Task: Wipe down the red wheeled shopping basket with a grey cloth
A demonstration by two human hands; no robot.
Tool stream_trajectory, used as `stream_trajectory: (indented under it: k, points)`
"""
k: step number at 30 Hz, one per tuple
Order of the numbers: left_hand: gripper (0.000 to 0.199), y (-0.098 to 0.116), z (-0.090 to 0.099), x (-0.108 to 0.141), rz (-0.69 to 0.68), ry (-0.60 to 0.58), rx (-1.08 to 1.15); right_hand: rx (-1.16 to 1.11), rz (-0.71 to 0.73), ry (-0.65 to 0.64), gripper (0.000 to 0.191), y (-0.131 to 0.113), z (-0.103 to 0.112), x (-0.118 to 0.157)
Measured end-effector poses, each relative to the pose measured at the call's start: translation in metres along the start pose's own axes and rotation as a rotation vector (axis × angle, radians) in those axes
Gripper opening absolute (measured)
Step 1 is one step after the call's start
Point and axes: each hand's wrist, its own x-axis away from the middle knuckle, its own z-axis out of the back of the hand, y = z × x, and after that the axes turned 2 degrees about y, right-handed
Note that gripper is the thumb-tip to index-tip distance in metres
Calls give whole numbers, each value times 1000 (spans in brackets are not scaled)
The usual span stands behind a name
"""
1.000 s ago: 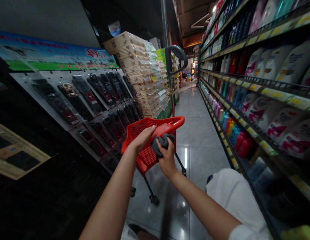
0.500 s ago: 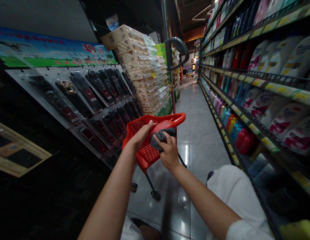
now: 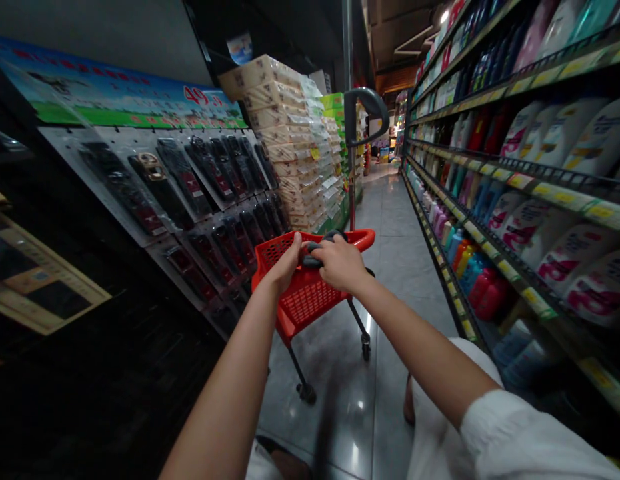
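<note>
A small red shopping cart [image 3: 310, 303] with a perforated basket stands in front of me on dark wheeled legs. My left hand [image 3: 286, 267] is at the near left part of its basket, thumb up along the rim, with most of the fingers hidden. Against the top of the cart, my right hand [image 3: 344, 265] presses a bunched dark grey cloth [image 3: 313, 262], its fingers bent over it. Part of the cloth shows beyond the knuckles, beside the red handle bar [image 3: 363, 239].
Shelves of bottles [image 3: 555, 213] line the right side. To the left hangs a rack of packaged belts [image 3: 195, 177], with stacked cartons [image 3: 280, 140] behind it. A pole with a grey loop handle [image 3: 367, 117] rises beyond the cart. Grey tiled floor [image 3: 385, 207] runs down the aisle.
My right hand has moved up and away with the cloth, from the cart's near face toward its top rim. The left hand stays at the cart. The view has shifted slightly.
</note>
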Motion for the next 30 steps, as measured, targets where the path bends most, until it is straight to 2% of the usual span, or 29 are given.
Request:
stream_trajectory:
  k: [2,4,6,8,11,13,15,18,22,27,30]
  points:
    - [77,-1,2,1,7,58,-28,21,-55,-12,29,16,0,-6]
    - [76,-2,4,2,22,116,-61,45,-203,-19,30,33,1,-13]
    - [77,-3,3,1,24,146,-77,61,-286,-12,30,39,0,-17]
    - [80,-4,2,-1,9,141,-75,52,-215,8,29,27,-2,-14]
    - [80,-4,1,-3,-52,144,-54,5,-5,40,28,-8,-8,2]
    - [78,-4,2,-2,-73,153,-43,-25,25,92,30,-25,-15,17]
    - [76,-3,5,1,-60,128,-65,-66,-17,167,37,-28,-24,31]
    - [71,-4,8,5,-65,56,-172,-152,-158,299,48,-3,-39,44]
    - [66,-4,6,7,-171,18,-384,-285,-422,466,56,50,-53,46]
    - [63,-3,-3,9,-290,73,-713,-410,-550,554,53,104,-61,29]
    - [63,-2,-8,11,-311,83,-817,-630,-664,692,46,126,-74,15]
